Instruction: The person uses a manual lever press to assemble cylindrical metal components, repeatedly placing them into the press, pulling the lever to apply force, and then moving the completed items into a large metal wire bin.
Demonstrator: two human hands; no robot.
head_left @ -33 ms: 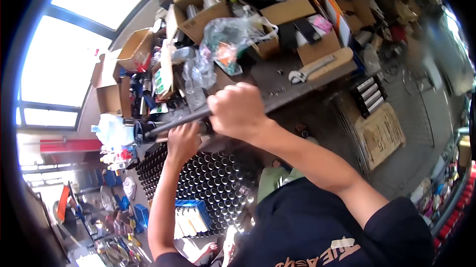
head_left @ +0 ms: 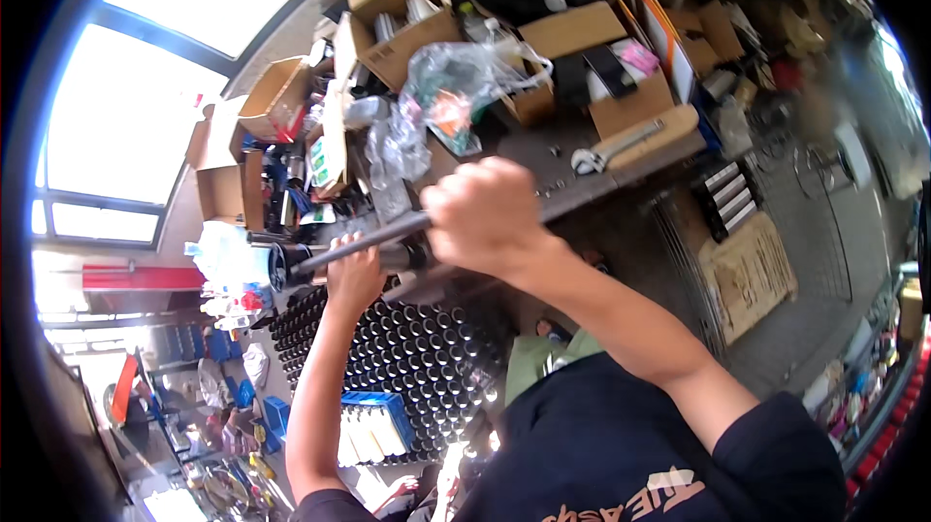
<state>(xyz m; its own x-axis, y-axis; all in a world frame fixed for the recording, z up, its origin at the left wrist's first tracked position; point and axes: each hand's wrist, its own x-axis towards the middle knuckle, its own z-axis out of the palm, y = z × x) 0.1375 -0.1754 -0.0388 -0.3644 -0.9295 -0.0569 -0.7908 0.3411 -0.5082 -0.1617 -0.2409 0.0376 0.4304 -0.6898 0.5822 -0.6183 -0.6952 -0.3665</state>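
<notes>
steadily, we hold a dark rod (head_left: 393, 230) in front of us, over the near edge of the workbench, and it slants down from our right hand toward the left. our right hand (head_left: 485, 213) is closed in a tight fist around the rod's upper end, knuckles up. our left hand (head_left: 355, 275) sits lower and farther left, its fingers raised against the rod; we cannot tell whether it wraps the rod, the cylinder behind it, or both. that dark cylinder (head_left: 405, 255) lies just under the rod and points the same way, roughly, with a round black end (head_left: 278, 268) at the left. on the workbench (head_left: 524, 146), beyond our right fist, we see an adjustable wrench (head_left: 630, 141) resting on a wooden block (head_left: 676, 126), with a few small metal bits just beside it. nearer the middle lies a crumpled clear plastic bag (head_left: 441, 71), and an open cardboard box (head_left: 412, 48) stands behind it. below our hands, we look down on rows of dark round-ended tubes (head_left: 417, 338), with a blue crate (head_left: 396, 408) of pale pieces beside them.
</notes>
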